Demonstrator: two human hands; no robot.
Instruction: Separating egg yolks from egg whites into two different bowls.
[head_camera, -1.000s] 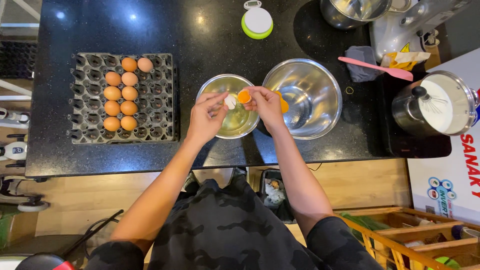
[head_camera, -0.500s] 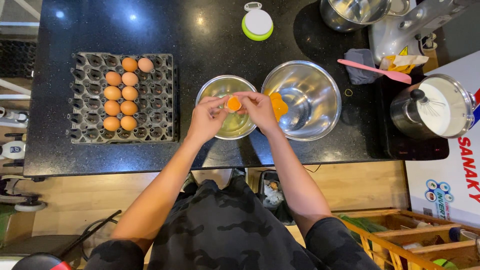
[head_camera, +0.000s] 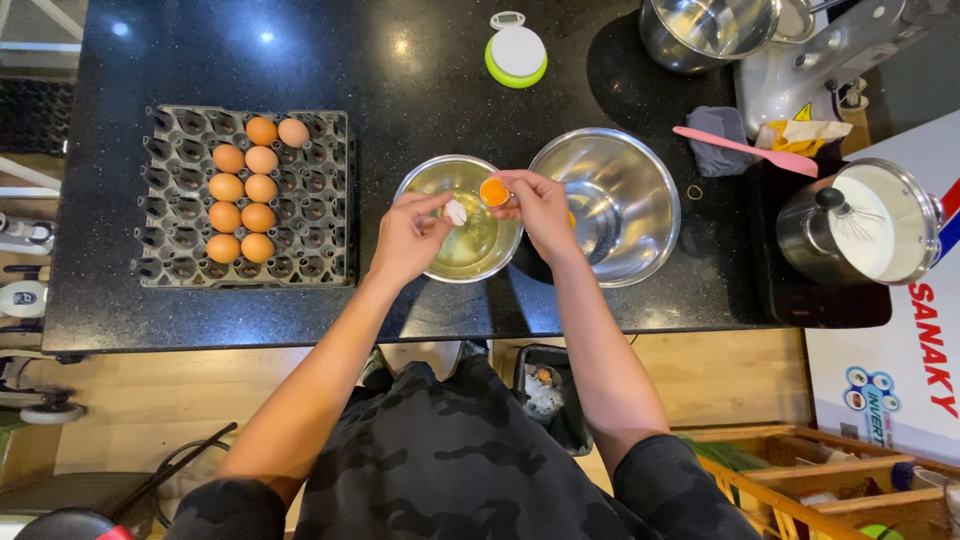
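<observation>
Above the small bowl (head_camera: 440, 180), the left hand (head_camera: 408, 237) pinches an empty shell half (head_camera: 456, 212) while the right hand (head_camera: 540, 207) grips the yolk-filled half (head_camera: 494, 191).

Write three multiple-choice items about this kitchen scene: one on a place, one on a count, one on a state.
1. Where is the egg tray?
A. left of the bowls
B. right of the bowls
C. on the floor

2. How many eggs lie in it?
A. four
B. eight
C. twelve

3. What does the right hand hold?
A. a whole egg
B. a spatula
C. a half shell with yolk

Answers:
1. A, it lies at the counter's left.
2. B, eight brown eggs show.
3. C, the orange yolk sits in the open shell.
</observation>
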